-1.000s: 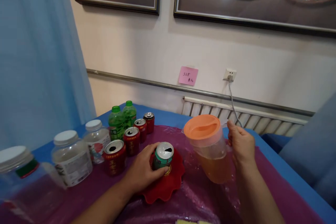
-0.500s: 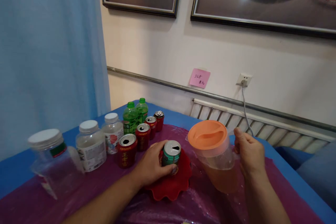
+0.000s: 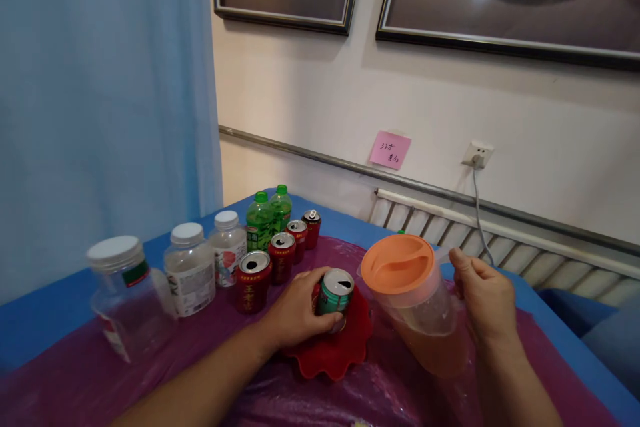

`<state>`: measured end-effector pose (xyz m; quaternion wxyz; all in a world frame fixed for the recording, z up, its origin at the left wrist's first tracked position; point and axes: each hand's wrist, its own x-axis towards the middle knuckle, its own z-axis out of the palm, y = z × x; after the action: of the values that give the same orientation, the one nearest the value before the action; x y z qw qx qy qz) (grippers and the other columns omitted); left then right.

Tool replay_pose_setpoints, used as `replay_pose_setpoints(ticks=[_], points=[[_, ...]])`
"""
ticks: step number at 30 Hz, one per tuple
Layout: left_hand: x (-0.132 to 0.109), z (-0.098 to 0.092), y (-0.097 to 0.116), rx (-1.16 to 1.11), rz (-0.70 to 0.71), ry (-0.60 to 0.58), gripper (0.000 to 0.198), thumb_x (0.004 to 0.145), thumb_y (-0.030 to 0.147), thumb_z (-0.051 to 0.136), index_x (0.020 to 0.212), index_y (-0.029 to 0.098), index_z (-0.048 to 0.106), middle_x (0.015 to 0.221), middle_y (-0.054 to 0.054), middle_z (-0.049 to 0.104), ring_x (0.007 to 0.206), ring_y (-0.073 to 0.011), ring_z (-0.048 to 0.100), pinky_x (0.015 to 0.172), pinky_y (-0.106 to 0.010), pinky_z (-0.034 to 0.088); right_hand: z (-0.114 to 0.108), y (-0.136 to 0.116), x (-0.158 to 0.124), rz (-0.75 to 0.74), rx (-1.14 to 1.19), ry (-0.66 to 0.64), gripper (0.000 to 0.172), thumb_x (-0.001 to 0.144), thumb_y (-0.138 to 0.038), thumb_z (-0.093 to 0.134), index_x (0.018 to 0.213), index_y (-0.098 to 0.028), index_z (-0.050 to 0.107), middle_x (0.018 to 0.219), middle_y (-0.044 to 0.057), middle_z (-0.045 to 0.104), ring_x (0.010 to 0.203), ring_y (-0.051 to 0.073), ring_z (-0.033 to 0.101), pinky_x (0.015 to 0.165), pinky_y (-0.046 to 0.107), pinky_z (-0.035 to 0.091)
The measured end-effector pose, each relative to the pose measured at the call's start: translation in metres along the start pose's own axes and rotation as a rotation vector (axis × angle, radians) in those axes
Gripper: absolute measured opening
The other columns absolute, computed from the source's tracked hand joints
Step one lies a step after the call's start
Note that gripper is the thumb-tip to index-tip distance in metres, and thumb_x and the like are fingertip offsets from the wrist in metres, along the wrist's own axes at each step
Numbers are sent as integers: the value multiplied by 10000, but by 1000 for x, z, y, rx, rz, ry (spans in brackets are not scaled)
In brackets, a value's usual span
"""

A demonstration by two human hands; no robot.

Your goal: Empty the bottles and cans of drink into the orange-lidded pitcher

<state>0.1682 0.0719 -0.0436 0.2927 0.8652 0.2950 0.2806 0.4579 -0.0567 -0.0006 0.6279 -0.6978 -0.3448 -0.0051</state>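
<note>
My left hand (image 3: 297, 312) is wrapped round a green drink can (image 3: 334, 297), its top opened. The can stands on a red scalloped plate (image 3: 320, 361). To the right, my right hand (image 3: 485, 293) grips the handle of a clear plastic pitcher (image 3: 435, 340) with an orange lid (image 3: 399, 263). Brownish liquid fills the lower part of the pitcher, which tilts towards the can. Its spout side is close to the can but apart from it, and I see no liquid flowing. The can's contents are hidden.
Several red cans (image 3: 253, 282) stand in a row behind my left hand, with two green bottles (image 3: 260, 221) beyond. Clear jars with white lids (image 3: 189, 270) are on the left. Purple plastic sheeting (image 3: 210, 347) covers part of the blue table (image 3: 345, 213); a radiator (image 3: 425, 217) is behind.
The pitcher tilts slightly more, and its liquid has shifted with it. My left hand keeps hold of the can. The whole view has moved a little, so the scene sits further right.
</note>
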Motion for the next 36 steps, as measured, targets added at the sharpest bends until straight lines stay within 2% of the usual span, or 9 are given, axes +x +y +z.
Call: replay_pose_setpoints(ticks=[12,21,29,36], points=[[-2,1,0,65,-27,-7,674,641,329,801,1276,234,598,1243,-73,699,1130,-332,625,1001,-426,476,4,-15,-11,4,-76,-10,661,699,-807,635,479,-233,392,455,-56,337,493,117,312,477,265,259],[-3,2,0,50,-10,-10,633,635,317,807,1238,252,626,1210,-46,704,1094,-309,626,988,-408,475,4,-21,-14,-13,-115,-12,637,705,-784,628,476,-232,408,461,-50,337,494,124,328,477,266,270],[-4,1,1,47,-24,-39,668,633,305,819,1265,259,608,1242,-45,689,1114,-320,605,1011,-428,448,5,-25,-17,10,-128,-15,612,703,-740,647,464,-226,416,468,-51,316,494,115,302,462,261,261],[-5,1,2,43,-11,-58,623,635,325,826,1224,277,628,1156,-19,696,1050,-297,596,943,-396,455,5,-26,-18,-24,-157,-20,613,714,-728,642,457,-223,409,492,-43,313,514,118,312,460,254,262]])
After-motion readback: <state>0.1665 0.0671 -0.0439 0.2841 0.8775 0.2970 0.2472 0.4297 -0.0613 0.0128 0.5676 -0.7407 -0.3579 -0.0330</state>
